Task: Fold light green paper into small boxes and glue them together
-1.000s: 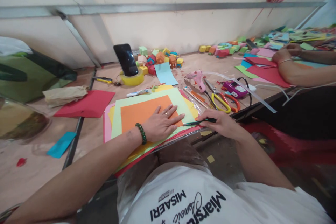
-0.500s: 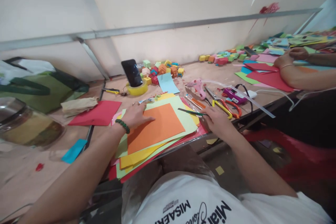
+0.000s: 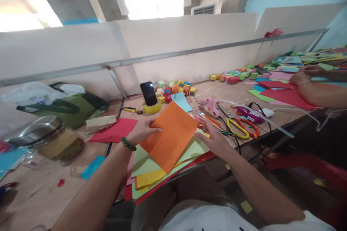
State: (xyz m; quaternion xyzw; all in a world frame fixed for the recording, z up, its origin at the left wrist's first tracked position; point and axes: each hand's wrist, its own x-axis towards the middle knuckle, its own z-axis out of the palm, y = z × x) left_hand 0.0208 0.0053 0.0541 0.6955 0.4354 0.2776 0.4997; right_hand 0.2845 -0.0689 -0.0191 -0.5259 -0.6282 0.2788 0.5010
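Note:
An orange sheet of paper (image 3: 173, 135) is tilted up over the stack, one corner pointing towards me. My left hand (image 3: 143, 130), with a green bead bracelet, grips its left corner between thumb and fingers. Around the sheet's right corner is my right hand (image 3: 213, 137), thumb and fingers apart; whether it touches the paper I cannot tell. Beneath lie pale green paper (image 3: 142, 164), yellow paper (image 3: 150, 179) and red sheets at the table's front edge. A thin green stick (image 3: 225, 133) lies just right of my right hand.
Behind the stack stand a phone (image 3: 148, 94) against a yellow tape roll (image 3: 152, 107) and small paper cubes (image 3: 176, 89). Scissors (image 3: 238, 128), a pink glue gun (image 3: 210, 107) and cables are at right. A glass jar (image 3: 58, 140) is at left. Another person's hands (image 3: 303, 77) work far right.
The orange sheet has been lifted and turned off the stack in my left hand. My right hand has let go of the thin dark stick and moved to the sheet's right corner. The view tilted up.

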